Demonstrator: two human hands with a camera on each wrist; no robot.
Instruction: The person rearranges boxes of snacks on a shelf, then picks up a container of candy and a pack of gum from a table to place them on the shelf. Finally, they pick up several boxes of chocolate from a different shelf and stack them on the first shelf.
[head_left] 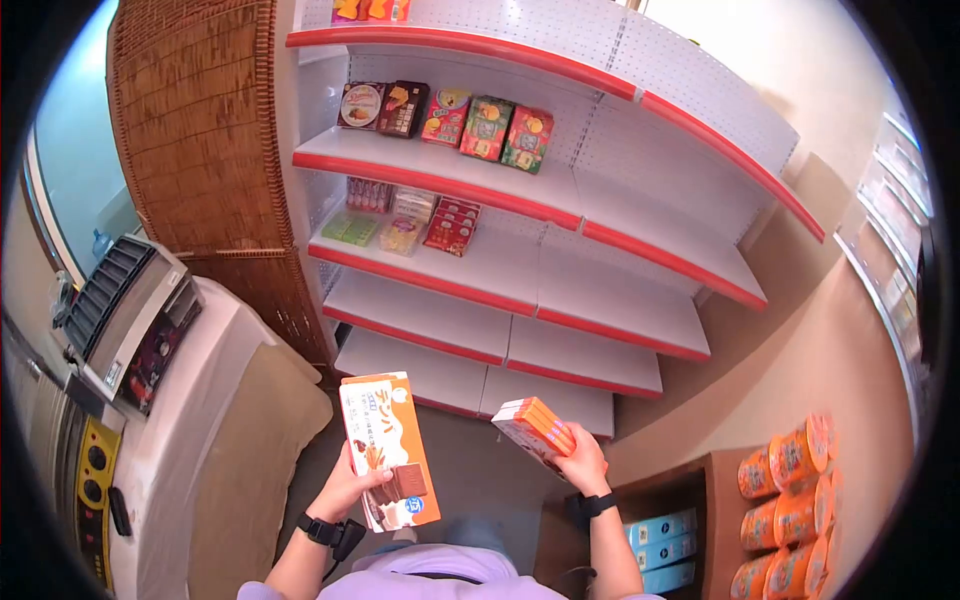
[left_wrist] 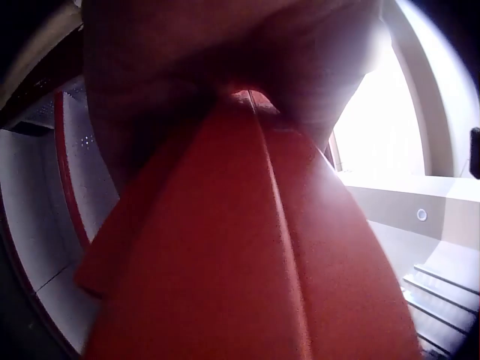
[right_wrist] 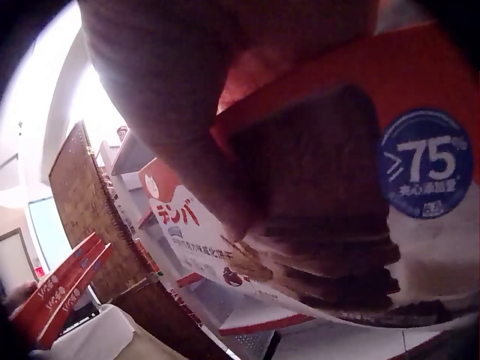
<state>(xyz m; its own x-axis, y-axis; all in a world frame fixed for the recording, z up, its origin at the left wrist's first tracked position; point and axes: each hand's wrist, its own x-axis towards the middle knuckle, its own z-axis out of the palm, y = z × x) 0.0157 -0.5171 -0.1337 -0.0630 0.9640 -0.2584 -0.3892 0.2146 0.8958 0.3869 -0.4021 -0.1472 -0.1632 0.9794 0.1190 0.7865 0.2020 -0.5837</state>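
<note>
While a desk (head_left: 215, 400) draped in pale cloth is carrying a grey machine (head_left: 125, 310) with a slatted top at 9 o'clock in the head view, a wicker screen (head_left: 200, 120) is standing at 10 o'clock. It is rising just beside a white shelf unit (head_left: 600, 330) with red edges, which is filling the middle of the picture.

At 7 o'clock the left hand (head_left: 345, 492) is gripping a tall orange-and-white wafer box (head_left: 380, 435) by its lower left edge, with the fingers curling round it. The box is hanging in the air in front of the lowest shelves, touching none of them. Its printed face is turning towards the person and is showing a chocolate wafer picture and a round blue badge near the lower end.

At 12 o'clock a row of snack boxes (head_left: 445, 120) is standing on an upper shelf, and smaller packets (head_left: 410, 220) are lying on the shelf beneath.

At 6 o'clock the right hand (head_left: 583, 465) is clutching a stack of flat red-orange boxes (head_left: 535, 428) from below. The stack is tilting, well apart from the wafer box and clear of every shelf.

At 5 o'clock blue cartons (head_left: 660, 540) are lying inside a brown case (head_left: 690, 472). At 4 o'clock orange tubs (head_left: 790, 500) are lying piled on their sides just beside those cartons.
</note>
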